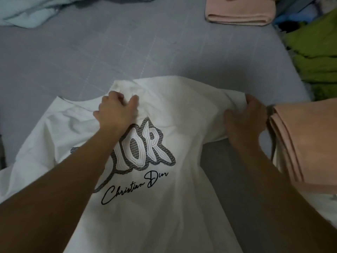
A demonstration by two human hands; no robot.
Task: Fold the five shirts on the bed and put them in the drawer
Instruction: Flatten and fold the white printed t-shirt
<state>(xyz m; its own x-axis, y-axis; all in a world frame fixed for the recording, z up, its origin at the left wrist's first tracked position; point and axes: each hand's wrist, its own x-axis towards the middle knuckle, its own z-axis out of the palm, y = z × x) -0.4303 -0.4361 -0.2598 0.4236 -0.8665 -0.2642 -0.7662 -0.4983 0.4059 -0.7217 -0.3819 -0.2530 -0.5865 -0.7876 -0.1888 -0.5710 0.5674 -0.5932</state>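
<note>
— Where's the white printed T-shirt [164,125]?
— Centre frame, spread logo-up on the grey bed sheet [91,52].
— And the hands?
— Left hand [116,111] curls into fabric near the collar; right hand [246,121] grips the sleeve edge, just beside a folded pink shirt [308,143] at right.

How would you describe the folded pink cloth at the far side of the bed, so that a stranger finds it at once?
Start from the grey bed and look to its far right edge. There lies the pink cloth, folded into a flat, thick bundle. Unlike the other pink pile beside the right hand, it lies far from both hands, beyond the white shirt.
</note>
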